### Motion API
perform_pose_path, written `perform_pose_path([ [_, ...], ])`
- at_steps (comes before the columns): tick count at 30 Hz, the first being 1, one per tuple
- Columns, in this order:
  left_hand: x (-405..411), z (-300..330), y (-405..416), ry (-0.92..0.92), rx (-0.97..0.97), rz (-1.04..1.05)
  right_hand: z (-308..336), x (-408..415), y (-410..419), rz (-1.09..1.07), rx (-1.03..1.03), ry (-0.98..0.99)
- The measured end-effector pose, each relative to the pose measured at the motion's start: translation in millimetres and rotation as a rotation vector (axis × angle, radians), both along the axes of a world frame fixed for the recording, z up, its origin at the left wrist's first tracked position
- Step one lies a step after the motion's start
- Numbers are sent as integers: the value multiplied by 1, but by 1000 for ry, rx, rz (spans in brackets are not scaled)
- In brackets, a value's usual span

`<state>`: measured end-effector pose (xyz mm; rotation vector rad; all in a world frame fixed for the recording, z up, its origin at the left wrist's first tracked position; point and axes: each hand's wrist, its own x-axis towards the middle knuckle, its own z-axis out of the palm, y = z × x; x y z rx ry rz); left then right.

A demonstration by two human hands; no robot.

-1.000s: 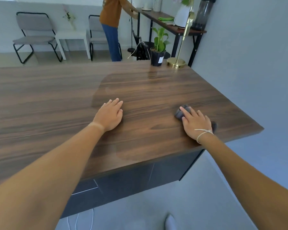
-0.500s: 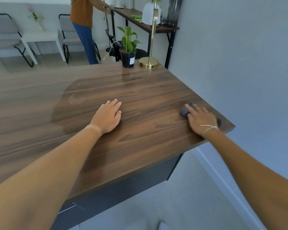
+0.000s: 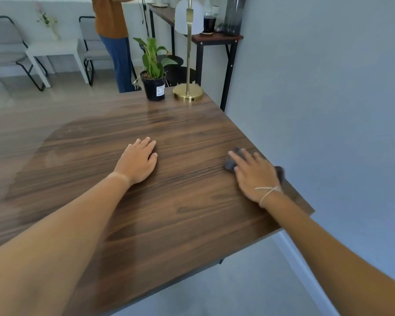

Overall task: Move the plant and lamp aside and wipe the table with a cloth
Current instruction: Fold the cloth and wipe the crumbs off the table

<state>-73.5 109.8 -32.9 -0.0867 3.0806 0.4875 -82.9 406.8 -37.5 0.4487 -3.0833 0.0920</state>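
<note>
My right hand (image 3: 253,176) presses flat on a dark grey cloth (image 3: 230,164) at the right edge of the dark wood table (image 3: 180,201), close to the wall. Most of the cloth is hidden under the palm. My left hand (image 3: 138,161) lies flat on the table's middle, holding nothing. At the far right corner of the table stand a green plant in a black pot (image 3: 154,84) and, to its right, a lamp with a round brass base (image 3: 188,93) and a white shade.
A blue-grey wall (image 3: 328,99) runs along the table's right edge. Behind the table stands a person in an orange top and jeans (image 3: 114,39) beside a narrow console table (image 3: 214,38) with jars. Two chairs and a white side table (image 3: 53,51) stand at the back left.
My right hand has slid the cloth along the table's right edge. The view has swung and moved closer to the plant and lamp. My left hand stays flat.
</note>
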Motion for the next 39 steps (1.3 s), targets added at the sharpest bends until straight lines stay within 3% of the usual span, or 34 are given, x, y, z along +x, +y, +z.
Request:
perform_pose_path([
  [5, -21, 0, 4, 5, 3, 52, -4, 78, -20, 543, -130, 47],
  [7, -25, 1, 2, 10, 7, 82, -1, 50, 8, 534, -98, 75],
  [11, -24, -1, -5, 18, 3, 138, 1, -71, 31, 83, -76, -53],
  [13, -24, -3, -9, 4, -1, 144, -2, -91, 1, 18, -85, -40],
  [17, -32, 0, -22, 11, 1, 164, -9, -42, -65, 398, -90, -6],
  [20, -41, 4, -40, 17, -11, 165, 0, -33, -60, 581, -96, -54],
  [22, -45, 6, -55, 26, -4, 173, -2, -72, -50, 488, -45, 0],
  [25, -49, 5, -77, 28, 11, 181, -3, -142, -52, 118, -15, -39],
  [27, -51, 1, -89, 17, 17, 182, -3, -163, -82, -2, -52, -57],
  [29, -57, -3, -100, 16, 13, 168, -3, -157, -129, 58, -71, -45],
  [31, -64, -3, -108, 12, -1, 129, -3, -125, -166, 292, -59, -35],
  [34, -78, 1, -125, 10, 0, 93, 1, -101, -161, 504, -58, -38],
  [36, -85, 5, -143, 16, 11, 110, 0, -139, -133, 342, -8, -2],
  [39, -87, 5, -172, 10, 14, 150, 3, -209, -105, -113, -58, -36],
])
